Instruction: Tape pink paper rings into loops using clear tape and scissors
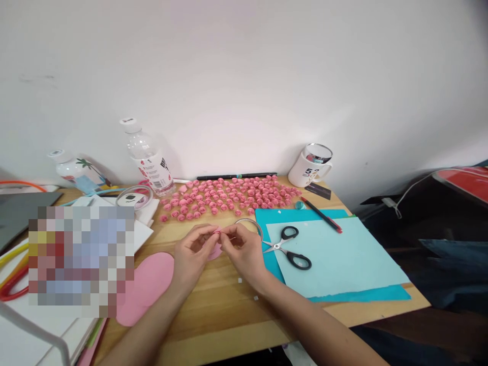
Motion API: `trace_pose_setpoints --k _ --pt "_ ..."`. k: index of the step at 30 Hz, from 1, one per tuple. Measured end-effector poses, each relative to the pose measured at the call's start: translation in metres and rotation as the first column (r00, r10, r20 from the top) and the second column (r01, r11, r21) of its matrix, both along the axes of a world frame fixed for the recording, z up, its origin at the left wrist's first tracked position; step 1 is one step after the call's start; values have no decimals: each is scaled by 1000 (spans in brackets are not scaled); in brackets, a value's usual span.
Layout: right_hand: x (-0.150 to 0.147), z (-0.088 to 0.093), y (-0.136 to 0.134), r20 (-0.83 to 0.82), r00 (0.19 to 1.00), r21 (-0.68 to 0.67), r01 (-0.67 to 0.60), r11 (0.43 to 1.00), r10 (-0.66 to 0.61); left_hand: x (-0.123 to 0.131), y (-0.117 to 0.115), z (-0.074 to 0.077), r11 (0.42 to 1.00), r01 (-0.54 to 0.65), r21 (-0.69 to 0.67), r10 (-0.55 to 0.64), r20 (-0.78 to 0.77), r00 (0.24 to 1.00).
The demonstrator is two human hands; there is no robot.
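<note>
Fingertips meet at the middle of the wooden table, where my left hand [196,246] and my right hand [242,249] both pinch a small piece of pink paper [214,251]. Part of that paper hangs below the fingers; its upper part is mostly covered by them. Just behind my hands lie many small rolled pink paper roses [244,195], spread in a wide patch. Larger pink paper shapes with rounded edges [152,277] rest left of my left forearm. Black-handled scissors [284,246] lie partly spread on light blue paper, right of my right hand.
Light blue sheets [343,259] cover the table's right side, with a red-and-black pen [322,214] across them. A white mug [308,165] and a plastic bottle [147,160] stand near the wall. A tape roll [251,221] lies behind my right hand. Papers [143,234] pile up left.
</note>
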State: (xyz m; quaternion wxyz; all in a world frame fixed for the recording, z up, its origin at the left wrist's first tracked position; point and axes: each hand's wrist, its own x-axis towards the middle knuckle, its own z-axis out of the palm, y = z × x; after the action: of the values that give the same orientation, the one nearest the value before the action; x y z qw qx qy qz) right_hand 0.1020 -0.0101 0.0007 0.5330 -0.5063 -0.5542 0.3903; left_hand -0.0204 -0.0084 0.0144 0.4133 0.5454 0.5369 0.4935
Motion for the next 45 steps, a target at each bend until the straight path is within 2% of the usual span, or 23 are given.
trace_pose_setpoints --k 5,11,17,27,33,40,45 --pt "1 3 0 25 1000 -5 6 1000 -5 -2 1 -1 1000 -5 -18 6 24 1000" --pt "2 4 0 -53 998 -66 -39 997 36 -4 2 -7 999 -2 -37 6 97 995" --pt "3 2 1 -95 995 -114 -23 993 12 -2 1 -4 999 4 31 -5 38 999" --pt "5 1 3 -251 966 -178 -118 977 71 -3 3 -7 999 20 36 -21 33 999" --pt "5 1 3 -111 993 -149 -44 988 28 -3 2 -8 1000 16 26 -17 37 999" --pt "5 0 3 -94 995 -139 -49 989 36 -2 2 -7 1000 -1 30 1 9 1000" --pt "6 -3 4 116 993 -67 36 997 -28 0 1 -5 998 10 55 -8 -22 1000"
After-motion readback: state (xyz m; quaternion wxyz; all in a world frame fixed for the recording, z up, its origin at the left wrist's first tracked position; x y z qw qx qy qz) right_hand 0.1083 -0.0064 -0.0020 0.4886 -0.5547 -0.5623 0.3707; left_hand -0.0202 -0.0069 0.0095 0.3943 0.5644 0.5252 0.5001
